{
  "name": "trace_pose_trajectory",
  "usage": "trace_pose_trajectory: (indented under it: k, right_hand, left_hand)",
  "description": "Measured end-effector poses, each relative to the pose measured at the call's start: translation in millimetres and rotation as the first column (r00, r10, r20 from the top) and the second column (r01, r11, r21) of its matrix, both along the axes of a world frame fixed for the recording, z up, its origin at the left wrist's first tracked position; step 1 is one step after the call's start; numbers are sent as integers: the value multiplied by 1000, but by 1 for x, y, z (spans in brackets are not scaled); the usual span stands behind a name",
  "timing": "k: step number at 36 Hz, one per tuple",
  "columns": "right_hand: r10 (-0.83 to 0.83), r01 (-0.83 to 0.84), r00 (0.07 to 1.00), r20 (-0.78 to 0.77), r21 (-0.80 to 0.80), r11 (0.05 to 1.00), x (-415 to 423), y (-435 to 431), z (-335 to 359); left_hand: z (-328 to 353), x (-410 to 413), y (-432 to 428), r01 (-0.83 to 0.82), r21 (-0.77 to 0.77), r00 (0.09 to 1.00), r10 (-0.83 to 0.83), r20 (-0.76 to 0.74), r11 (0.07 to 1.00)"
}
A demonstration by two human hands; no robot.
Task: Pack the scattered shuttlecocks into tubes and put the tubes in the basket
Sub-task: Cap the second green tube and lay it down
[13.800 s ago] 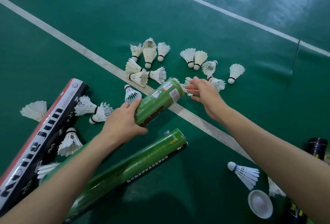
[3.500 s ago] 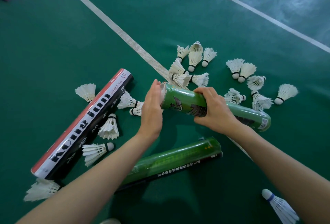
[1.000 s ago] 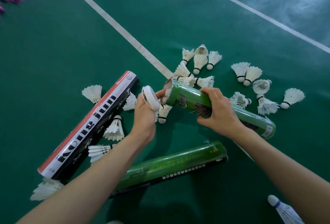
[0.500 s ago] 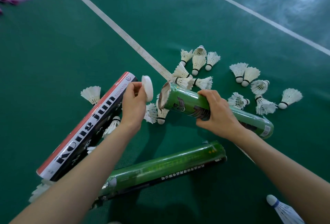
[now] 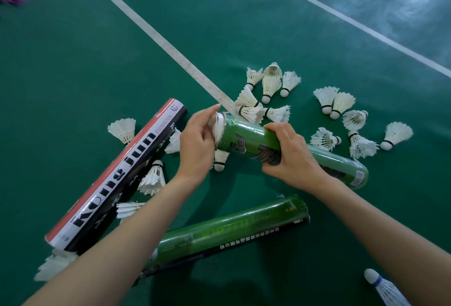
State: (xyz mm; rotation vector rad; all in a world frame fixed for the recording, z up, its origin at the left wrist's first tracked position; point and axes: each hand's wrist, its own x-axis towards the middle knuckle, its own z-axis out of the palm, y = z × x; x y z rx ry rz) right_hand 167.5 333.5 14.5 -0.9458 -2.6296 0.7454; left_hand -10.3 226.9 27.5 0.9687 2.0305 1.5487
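The green tube (image 5: 246, 134) is held roughly level, grasped round its middle by the right hand (image 5: 290, 159) so that its left mouth is steadied. The white cap (image 5: 219, 123) is pinched against that mouth by the left hand (image 5: 195, 147), though whether it is seated cannot be told. Loose shuttlecocks (image 5: 269, 86) are left on the floor just beyond. "Kong jun BADMINTON" can be read on the black tube (image 5: 117, 178) lying at near left.

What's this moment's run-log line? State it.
step: capping | right hand: grips green tube | left hand: holds white cap at its mouth | shuttlecocks: many loose
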Motion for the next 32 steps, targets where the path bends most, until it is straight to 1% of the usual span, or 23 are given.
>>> trace_pose_trajectory:
  k: [2, 4, 5, 6, 7, 9, 11, 14, 16, 19, 22, 28, 32]
  right_hand:
    - [3, -3, 1000, 3, -3, 1000, 0, -1, -1]
    - [3, -3, 1000, 3, -4, 1000, -1, -2, -1]
    - [2, -2, 1000, 2, -4, 1000, -1, -2, -1]
    - [-1, 1, 1000, -2, -7, 1000, -1, -2, -1]
    - [-6, 6, 1000, -8, -11, 1000, -1, -3, -1]
    - [-14, 14, 1000, -15, -27, 1000, 0, -3, 0]
    - [-20, 19, 1000, -17, -40, 999, 2, -3, 0]
    - [-4, 4, 1000, 2, -63, 998, 3, -1, -1]
    - [14, -12, 1000, 24, -77, 997, 4, 0, -3]
    - [24, -21, 999, 45, -64, 998, 8, -3, -9]
    - [10, -7, 999, 49, -67, 998, 9, -6, -13]
    - [-14, 16, 999, 39, -52, 999, 7, -2, -10]
    - [-44, 46, 998, 48, -38, 998, 3, 0, -9]
  left_hand:
    - [3, 7, -1, -12, 27, 980, 6, 201, 1000]
    - [7, 12, -1, -5, 67, 928, -21, 373, 998]
    - [8, 14, 0, 12, 80, 907, -44, 420, 997]
    - [8, 15, -1, 40, 87, 897, -74, 436, 995]
    - [7, 18, -2, 74, 78, 904, -100, 416, 994]
    - [4, 23, -3, 130, 21, 942, -130, 310, 991]
    - [1, 29, -4, 149, -12, 964, -142, 226, 989]
    - [-4, 31, -6, 160, -25, 974, -154, 165, 987]
    - [-9, 31, -10, 189, -65, 975, -179, 135, 980]
    - [-19, 34, -17, 208, -116, 974, -195, 116, 971]
    - [-23, 36, -19, 200, -103, 976, -189, 104, 974]
    - [-18, 35, -8, 224, -78, 967, -211, 141, 971]
    - [-17, 34, -2, 203, -93, 972, -190, 136, 975]
